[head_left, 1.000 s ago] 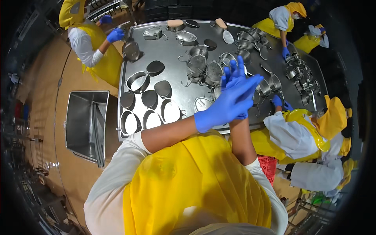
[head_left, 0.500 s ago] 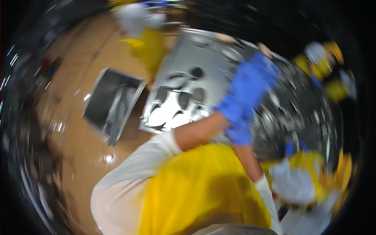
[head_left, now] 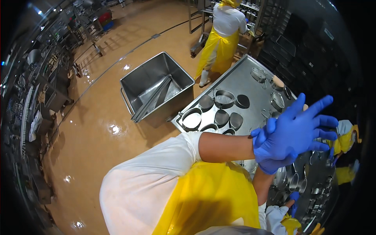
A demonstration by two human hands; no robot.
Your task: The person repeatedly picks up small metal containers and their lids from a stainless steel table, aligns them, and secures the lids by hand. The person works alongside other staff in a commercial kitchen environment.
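My left hand point(head_left: 305, 127), in a blue glove, reaches over the metal table point(head_left: 243, 84) with its fingers spread and nothing in them. Around its wrist and glove cuff my right hand point(head_left: 272, 162) is closed, also gloved in blue; part of it is hidden behind the left wrist. Left of the hands, on the table, lie several dark rounded discs point(head_left: 243, 101) and shallow round metal rings point(head_left: 224, 99). Beyond them, along the far edge, are more metal rings point(head_left: 277, 100) and a pale rounded piece point(head_left: 278, 82) whose kind I cannot tell.
A deep steel bin point(head_left: 162, 64) holding long metal bars point(head_left: 154, 98) stands on the floor left of the table. A co-worker in a yellow apron point(head_left: 221, 47) stands beyond it by a rack. Another person's gloved hand point(head_left: 294, 197) is over the table at lower right. Dark crates point(head_left: 284, 47) rise behind.
The view has swung, bringing the bin and table more to the middle. My left fingers now show spread apart, with my right hand around that wrist; before, both hands were blurred together.
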